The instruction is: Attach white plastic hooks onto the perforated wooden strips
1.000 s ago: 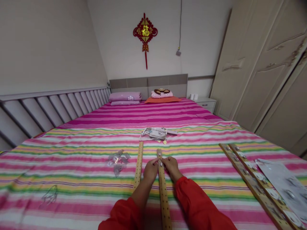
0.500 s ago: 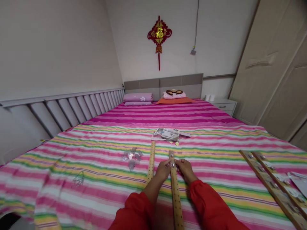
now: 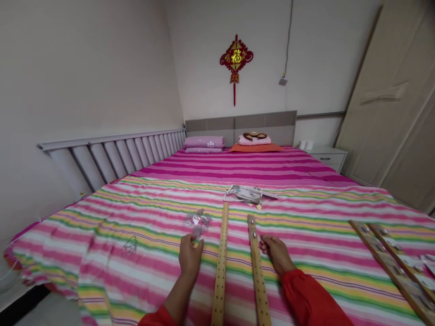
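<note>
My left hand [image 3: 190, 257] reaches to the near edge of a small pile of clear plastic packets [image 3: 197, 219], thumb and fingers apart; whether the fingertips touch the lowest packet I cannot tell. Just right of a wooden strip with small metal pieces on its far end [image 3: 257, 267], my right hand [image 3: 276, 251] is closed, its fingertips pressed together. Whatever they hold, if anything, is hidden. Between my hands lies a second wooden strip [image 3: 221, 262], dotted with holes along its length and bare of metal pieces.
Beyond the strips lies a bundle of plastic-wrapped items [image 3: 247, 194]. On the right, two more wooden strips [image 3: 384, 258] carry metal pieces and packets. A thin tangled loop [image 3: 129, 246] rests on the striped bedsheet [image 3: 152, 276] at left, near the bed rail [image 3: 112, 154].
My left hand has left the right-hand strip and moved left to the plastic packets, opening. My right hand has drawn slightly away from that strip. The view has shifted a little.
</note>
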A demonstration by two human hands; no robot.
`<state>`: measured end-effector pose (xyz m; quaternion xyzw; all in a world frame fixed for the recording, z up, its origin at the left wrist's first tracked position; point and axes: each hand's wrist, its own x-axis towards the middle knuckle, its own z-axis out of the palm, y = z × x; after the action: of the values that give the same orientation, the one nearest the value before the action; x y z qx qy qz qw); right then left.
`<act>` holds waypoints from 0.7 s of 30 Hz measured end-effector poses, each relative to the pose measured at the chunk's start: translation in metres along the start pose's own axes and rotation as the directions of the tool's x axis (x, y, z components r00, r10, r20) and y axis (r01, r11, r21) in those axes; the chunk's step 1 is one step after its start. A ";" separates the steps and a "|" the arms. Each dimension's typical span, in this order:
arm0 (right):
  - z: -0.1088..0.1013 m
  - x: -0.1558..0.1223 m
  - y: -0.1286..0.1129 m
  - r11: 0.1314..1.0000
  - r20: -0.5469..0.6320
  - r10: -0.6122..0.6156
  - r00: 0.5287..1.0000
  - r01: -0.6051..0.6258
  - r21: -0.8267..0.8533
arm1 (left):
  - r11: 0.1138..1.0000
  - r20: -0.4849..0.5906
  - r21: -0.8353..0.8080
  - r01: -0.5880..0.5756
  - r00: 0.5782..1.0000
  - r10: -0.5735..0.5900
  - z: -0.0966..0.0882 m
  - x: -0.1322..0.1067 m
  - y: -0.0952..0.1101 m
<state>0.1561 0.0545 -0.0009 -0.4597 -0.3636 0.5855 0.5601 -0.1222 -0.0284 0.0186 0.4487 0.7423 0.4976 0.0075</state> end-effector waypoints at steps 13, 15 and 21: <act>-0.006 -0.039 -0.013 0.999 -0.076 0.028 0.997 -0.026 0.029 | 0.996 -0.035 0.085 -0.009 0.999 0.012 -0.005 -0.005 -0.005; 0.000 -0.045 -0.017 1.000 -0.117 0.003 0.993 -0.005 -0.018 | 0.996 -0.059 0.087 -0.020 0.998 0.026 -0.010 -0.011 -0.007; 0.054 -0.067 -0.025 0.953 0.095 -0.134 0.986 0.155 -0.261 | 0.958 -0.052 0.133 -0.256 0.963 0.264 -0.017 -0.033 -0.015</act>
<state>0.1094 -0.0040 0.0479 -0.4806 -0.4929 0.5055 0.5201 -0.1201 -0.0648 0.0019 0.5245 0.7064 0.4619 -0.1118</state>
